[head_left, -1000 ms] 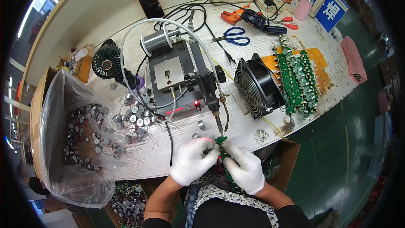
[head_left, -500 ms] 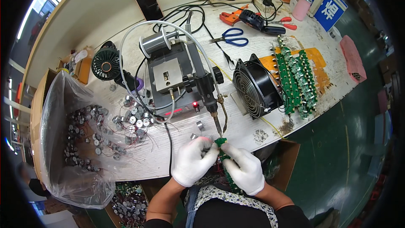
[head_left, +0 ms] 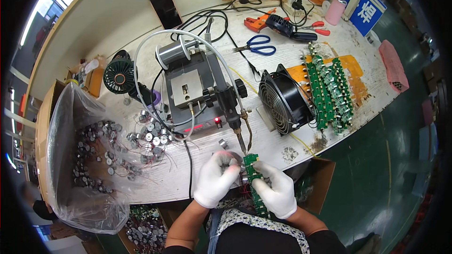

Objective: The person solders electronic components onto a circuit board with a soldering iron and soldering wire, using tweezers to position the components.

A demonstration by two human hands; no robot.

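My right hand (head_left: 274, 189), in a white glove, grips a long narrow green circuit board strip (head_left: 252, 171) between thumb and fingers. The strip's top end lies just below the tip of a soldering iron (head_left: 241, 142) held on a stand. My left hand (head_left: 216, 178), gloved too, is closed in a pinch beside the strip's left edge. Whatever lies between its fingertips is too small to make out. Red wires and a bit of silver show by the strip, partly hidden behind the hands. A small silver motor (head_left: 223, 143) lies on the table just beyond my left hand.
A soldering machine (head_left: 188, 84) with a solder spool (head_left: 173, 52) stands ahead. Several small motors (head_left: 149, 134) spill from a plastic-lined box (head_left: 56, 160) at left. To the right are a black fan (head_left: 285, 101), finished-looking board strips (head_left: 329, 94), and blue-handled scissors (head_left: 260, 45).
My left fingers have drawn slightly left, away from the board strip. The right hand has shifted its grip a little lower, so more of the strip's top end shows.
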